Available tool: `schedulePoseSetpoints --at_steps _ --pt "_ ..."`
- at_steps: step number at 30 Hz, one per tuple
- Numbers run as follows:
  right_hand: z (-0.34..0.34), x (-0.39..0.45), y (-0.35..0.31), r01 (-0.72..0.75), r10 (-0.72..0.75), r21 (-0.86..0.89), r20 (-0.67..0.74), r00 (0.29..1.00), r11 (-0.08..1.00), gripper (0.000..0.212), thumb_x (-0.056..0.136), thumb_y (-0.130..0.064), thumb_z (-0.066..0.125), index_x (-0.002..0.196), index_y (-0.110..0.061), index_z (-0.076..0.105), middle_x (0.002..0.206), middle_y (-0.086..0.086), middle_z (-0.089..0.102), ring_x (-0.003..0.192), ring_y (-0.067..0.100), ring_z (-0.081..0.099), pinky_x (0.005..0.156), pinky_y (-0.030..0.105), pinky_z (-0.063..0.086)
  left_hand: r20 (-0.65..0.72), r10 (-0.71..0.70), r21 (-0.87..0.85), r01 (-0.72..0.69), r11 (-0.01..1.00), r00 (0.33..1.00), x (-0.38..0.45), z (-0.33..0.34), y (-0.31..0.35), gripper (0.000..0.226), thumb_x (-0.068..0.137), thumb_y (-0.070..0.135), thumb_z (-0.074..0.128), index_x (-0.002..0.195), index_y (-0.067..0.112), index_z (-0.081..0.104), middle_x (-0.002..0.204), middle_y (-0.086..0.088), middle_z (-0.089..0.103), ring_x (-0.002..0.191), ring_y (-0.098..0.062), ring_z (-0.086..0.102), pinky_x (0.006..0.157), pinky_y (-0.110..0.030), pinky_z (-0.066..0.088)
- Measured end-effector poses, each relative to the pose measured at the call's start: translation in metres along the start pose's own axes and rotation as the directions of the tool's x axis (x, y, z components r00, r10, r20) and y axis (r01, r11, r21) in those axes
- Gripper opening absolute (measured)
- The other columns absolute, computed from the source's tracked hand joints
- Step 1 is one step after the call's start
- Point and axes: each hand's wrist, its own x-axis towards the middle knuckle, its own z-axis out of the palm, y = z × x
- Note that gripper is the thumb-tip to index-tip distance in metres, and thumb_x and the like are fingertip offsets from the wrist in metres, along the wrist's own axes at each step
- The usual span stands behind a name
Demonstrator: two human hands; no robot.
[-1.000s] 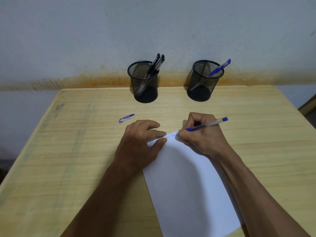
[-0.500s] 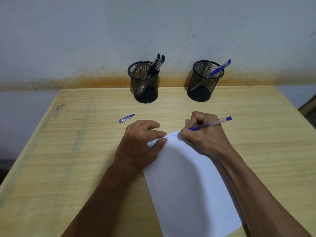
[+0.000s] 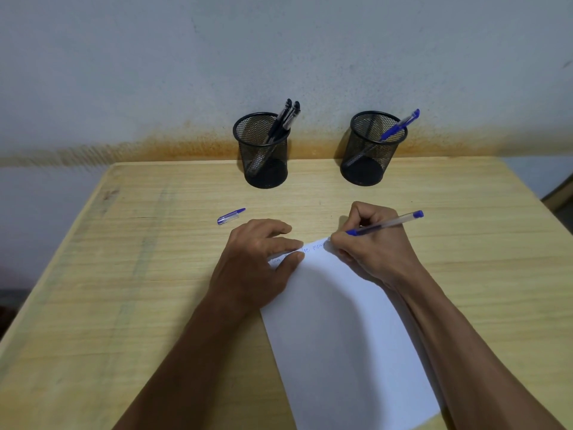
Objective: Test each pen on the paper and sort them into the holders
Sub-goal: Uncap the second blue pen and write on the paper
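**A:** What is happening on the wooden table (image 3: 130, 274) right now?

**B:** A person is testing a blue ballpoint pen (image 3: 384, 224) near the top edge of a white sheet of paper (image 3: 341, 321). Faint blue writing is showing there.

**A:** How should this step be done well?

**B:** By my judgement: keeping the paper pinned flat and making short, light strokes, so the ink shows clearly.

**A:** What are the fingers doing?

**B:** The right hand (image 3: 372, 246) is closing tightly around the pen's lower barrel. The left hand (image 3: 257, 262) is lying flat, fingers slightly spread, pressing the paper's top corner.

**A:** And the holders?

**B:** Two black mesh holders are standing by the wall: the left holder (image 3: 263, 153) containing black pens (image 3: 283, 122), the right holder (image 3: 370, 150) one blue pen (image 3: 400, 125). A blue pen cap (image 3: 231, 216) is lying near the left hand.
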Motion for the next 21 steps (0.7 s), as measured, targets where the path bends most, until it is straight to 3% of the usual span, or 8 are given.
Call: schedulePoseSetpoints --at_steps 4,8,13,18,21 --pt "0.001 0.001 0.001 -0.012 0.011 0.016 0.028 1.000 1.000 0.031 0.067 0.013 0.069 0.057 -0.003 0.045 0.048 0.017 0.047 0.046 0.023 0.044 0.050 0.034 0.041 -0.009 0.010 -0.001 -0.010 1.000 1.000 0.001 0.000 0.000 0.020 0.083 0.035 0.068 0.093 0.022 0.079 0.106 -0.002 0.074 0.100 -0.023 0.067 0.084 -0.046 0.052" --pt "0.000 -0.002 -0.002 0.006 -0.006 -0.001 -0.012 1.000 1.000 0.029 0.071 0.018 0.067 0.059 0.002 0.046 0.052 0.033 0.046 0.045 0.023 0.045 0.046 0.030 0.041 -0.023 0.016 0.004 -0.016 1.000 1.000 0.000 0.001 0.000 0.020 0.083 0.035 0.068 0.093 0.022 0.079 0.106 -0.002 0.073 0.101 -0.022 0.067 0.085 -0.046 0.051" --pt "0.000 -0.001 -0.001 -0.007 0.007 0.021 0.016 1.000 1.000 0.026 0.071 0.018 0.067 0.062 0.005 0.047 0.050 0.019 0.051 0.043 0.022 0.046 0.047 0.031 0.042 -0.028 0.008 -0.003 -0.008 1.000 1.000 -0.001 0.002 -0.001 0.020 0.084 0.037 0.067 0.092 0.023 0.079 0.106 -0.001 0.073 0.101 -0.021 0.067 0.086 -0.046 0.051" --pt "-0.011 0.003 -0.009 -0.084 0.117 0.354 -0.074 0.990 0.932 0.040 0.080 0.020 0.059 0.057 -0.009 0.045 0.046 0.013 0.049 0.040 0.021 0.041 0.048 0.029 0.037 -0.031 -0.015 0.001 0.015 1.000 0.999 -0.003 0.001 0.000 0.021 0.084 0.038 0.067 0.093 0.023 0.080 0.106 0.001 0.073 0.101 -0.018 0.067 0.087 -0.045 0.050" --pt "-0.018 0.002 -0.011 -0.091 0.150 0.480 -0.086 0.985 0.872 0.036 0.087 0.017 0.057 0.063 -0.008 0.050 0.050 0.013 0.049 0.043 0.020 0.038 0.050 0.032 0.036 -0.068 -0.060 -0.053 0.057 0.997 0.996 -0.002 -0.002 0.007 0.020 0.082 0.033 0.071 0.094 0.019 0.080 0.105 0.000 0.074 0.100 -0.017 0.067 0.085 -0.044 0.053"
